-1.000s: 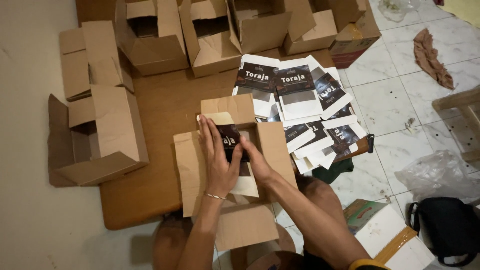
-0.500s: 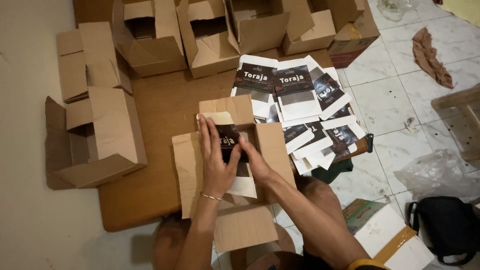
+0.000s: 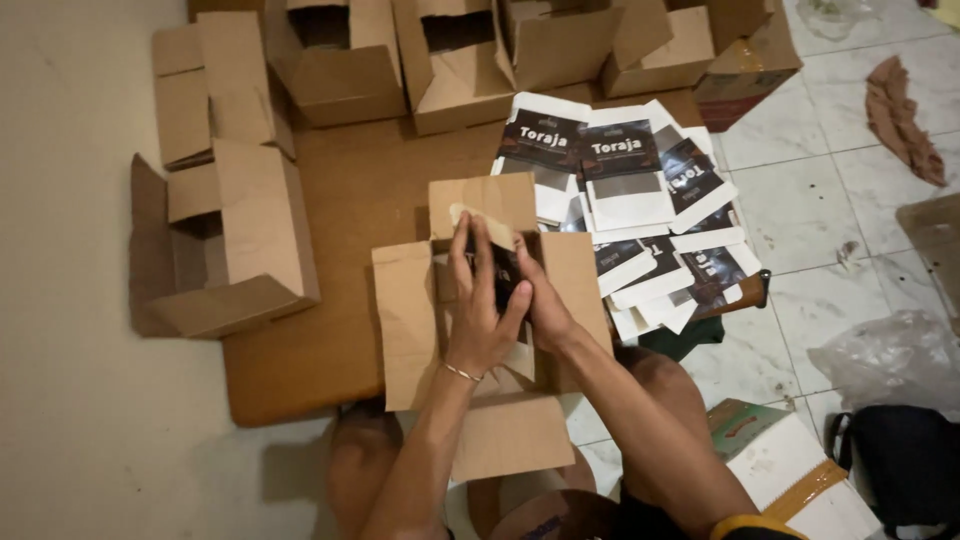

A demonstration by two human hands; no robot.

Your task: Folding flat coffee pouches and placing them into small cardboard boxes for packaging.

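An open cardboard box with its flaps spread sits on a low wooden table in front of me. My left hand lies over the box's opening, fingers spread on a black and white pouch inside it. My right hand grips the same pouch from the right side, pressing it down into the box. A bracelet circles my left wrist. Most of the pouch is hidden by my hands.
A fan of black and white pouches lies to the right of the box. Several open cardboard boxes stand along the table's far edge, another box at the left. A brown cloth, plastic bag and black bag lie on the tiled floor.
Both hands have stayed on the pouch in the box, pushing it slightly deeper. The view shifted a little; nothing else moved.
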